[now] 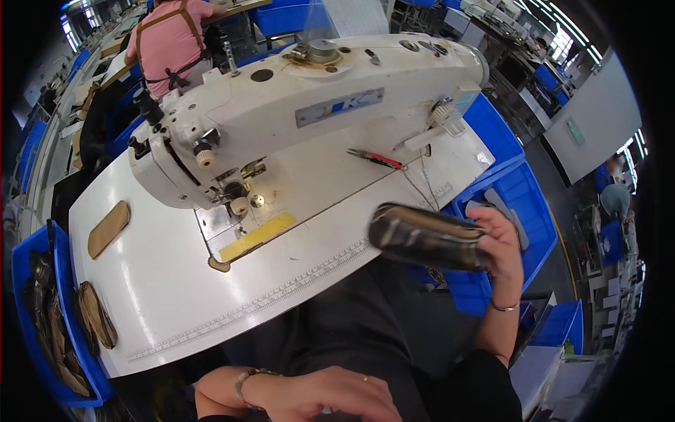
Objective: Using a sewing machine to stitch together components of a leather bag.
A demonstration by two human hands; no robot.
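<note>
My right hand [503, 243] grips the end of a dark glossy leather piece [425, 239] with a tan inside, held above the table's right front edge. Motion blurs this piece, and its exact kind cannot be made out. Low in the view, my left hand [337, 395] hovers over my lap with its fingers loosely stretched, holding nothing visible; the lower edge cuts off part of it. In front of me stands a white sewing machine [274, 105] on a white table [302, 264]. A yellow strip [258, 237] lies beside its needle area.
Red-handled thread snips [377, 158] lie under the machine arm. A tan sole-shaped piece [109, 228] rests at the table's left. Blue bins flank the table: the left bin [98, 390] holds dark and tan pieces, the right bin [538, 218] grey ones. A person in pink [169, 46] sits beyond.
</note>
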